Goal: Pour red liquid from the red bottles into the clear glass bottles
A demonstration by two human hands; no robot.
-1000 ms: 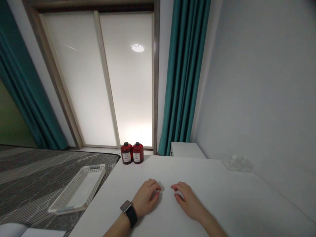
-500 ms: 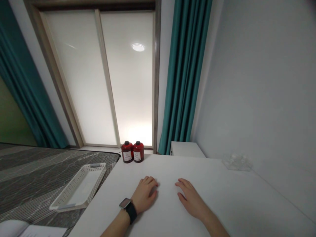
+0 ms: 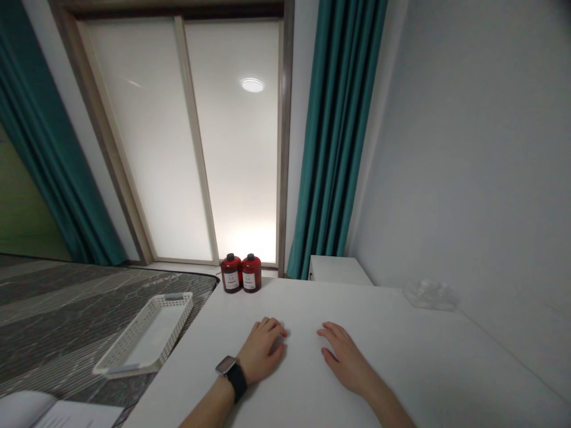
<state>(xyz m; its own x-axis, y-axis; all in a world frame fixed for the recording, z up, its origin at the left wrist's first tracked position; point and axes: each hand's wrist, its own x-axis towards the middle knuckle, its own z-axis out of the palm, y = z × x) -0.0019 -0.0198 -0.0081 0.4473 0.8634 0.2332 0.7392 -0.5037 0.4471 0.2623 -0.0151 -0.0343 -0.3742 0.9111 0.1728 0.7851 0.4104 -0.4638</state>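
Note:
My left hand (image 3: 264, 351), with a black-strapped watch (image 3: 232, 375) on its wrist, rests on the white table (image 3: 303, 404). Its fingers are loosely curved and apart from the thumb, with nothing in them. Across a short gap, my right hand (image 3: 342, 358) also lies on the tabletop, thumb and fingers spread and holding nothing. Beyond the left hand, at the table's far left corner, two dark red bottles stand upright side by side: a left bottle (image 3: 231, 274) and a right bottle (image 3: 251, 274), each with a black cap and a white label.
Left of the table, a white perforated basket (image 3: 172, 333) sits on a grey striped surface (image 3: 57, 321), with an open book (image 3: 80, 414) nearer me. A clear plastic item (image 3: 430, 295) lies by the right wall. Behind the table are a white cabinet (image 3: 341, 270) and a teal curtain (image 3: 336, 142).
The whole view has shifted very slightly to the right. Both hands keep their pose on the table, and the bottles and basket stay in place.

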